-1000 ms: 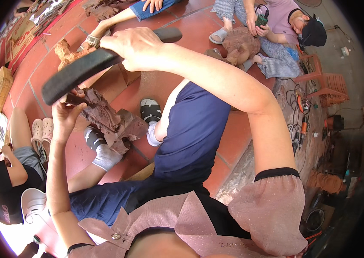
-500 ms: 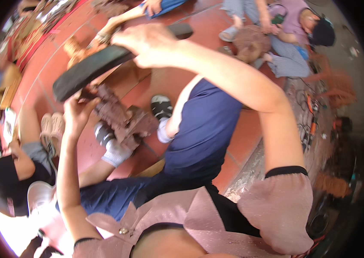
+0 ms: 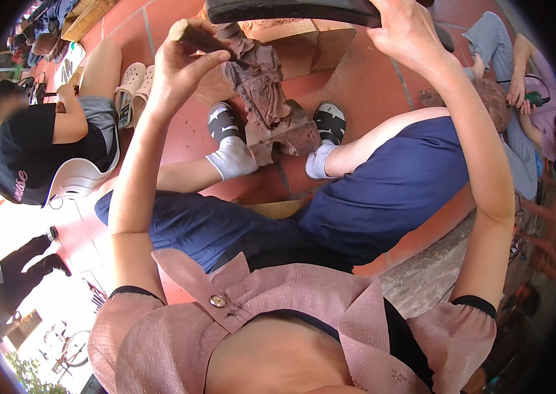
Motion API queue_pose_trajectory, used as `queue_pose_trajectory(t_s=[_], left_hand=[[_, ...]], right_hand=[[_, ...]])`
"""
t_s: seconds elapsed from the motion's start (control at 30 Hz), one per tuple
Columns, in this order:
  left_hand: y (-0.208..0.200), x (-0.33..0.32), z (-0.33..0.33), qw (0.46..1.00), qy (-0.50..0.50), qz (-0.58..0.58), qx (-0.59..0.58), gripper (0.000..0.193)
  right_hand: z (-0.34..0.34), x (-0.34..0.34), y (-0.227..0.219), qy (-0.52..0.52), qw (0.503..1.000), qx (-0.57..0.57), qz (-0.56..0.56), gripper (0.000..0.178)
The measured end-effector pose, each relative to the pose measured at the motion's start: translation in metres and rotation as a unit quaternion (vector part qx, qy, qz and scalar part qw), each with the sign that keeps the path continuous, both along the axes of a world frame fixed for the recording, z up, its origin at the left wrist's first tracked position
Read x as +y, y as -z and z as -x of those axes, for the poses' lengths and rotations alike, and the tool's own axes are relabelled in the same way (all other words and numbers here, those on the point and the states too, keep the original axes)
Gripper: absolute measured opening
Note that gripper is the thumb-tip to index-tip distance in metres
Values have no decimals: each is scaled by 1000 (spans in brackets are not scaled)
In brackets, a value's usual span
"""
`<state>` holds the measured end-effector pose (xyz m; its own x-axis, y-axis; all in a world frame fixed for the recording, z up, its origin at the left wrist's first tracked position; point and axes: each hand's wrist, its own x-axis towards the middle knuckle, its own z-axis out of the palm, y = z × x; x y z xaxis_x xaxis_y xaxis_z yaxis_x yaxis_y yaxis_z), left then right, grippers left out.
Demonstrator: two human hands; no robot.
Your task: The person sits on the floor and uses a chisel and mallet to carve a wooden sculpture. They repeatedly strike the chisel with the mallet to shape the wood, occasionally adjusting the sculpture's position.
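Observation:
My left hand [image 3: 183, 69], raised on the left, is closed around a slim wooden-handled chisel [image 3: 200, 39]. The chisel slants down to the right, its lower end close to a reddish-brown carved statue [image 3: 258, 82]. That statue stands on a blocky base [image 3: 284, 136] between my feet and shows a robed figure. My right hand [image 3: 406, 33] grips one end of a long black mallet [image 3: 284, 10]. The mallet lies across the top of the view, above the statue, and hides part of what is behind it.
Behind the statue sits a wooden block [image 3: 314, 49] on the red tiled floor [image 3: 370, 85]. A person in black [image 3: 48, 134] sits at left beside beige clogs [image 3: 132, 88]. At right, another person's hands [image 3: 521, 95] hold a green tool near a brown carving [image 3: 488, 102].
The view has turned, so the statue sits nearer the middle. The mallet has gone from a slant to nearly level, moving up and right; the chisel in my left hand now shows plainly.

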<state>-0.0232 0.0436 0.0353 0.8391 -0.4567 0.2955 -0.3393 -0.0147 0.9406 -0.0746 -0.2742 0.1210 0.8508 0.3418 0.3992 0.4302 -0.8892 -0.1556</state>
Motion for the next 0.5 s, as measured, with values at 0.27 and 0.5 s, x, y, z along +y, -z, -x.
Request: queue_pose_trajectory(t_s=[0.27, 0.5], left_hand=[[21, -20, -4, 997, 43, -56, -6, 36], [18, -30, 0, 992, 42, -95, -68, 35]], right_hand=[[6, 5, -10, -9, 1000, 4, -14, 29], [6, 2, -10, -34, 999, -19, -6, 35]])
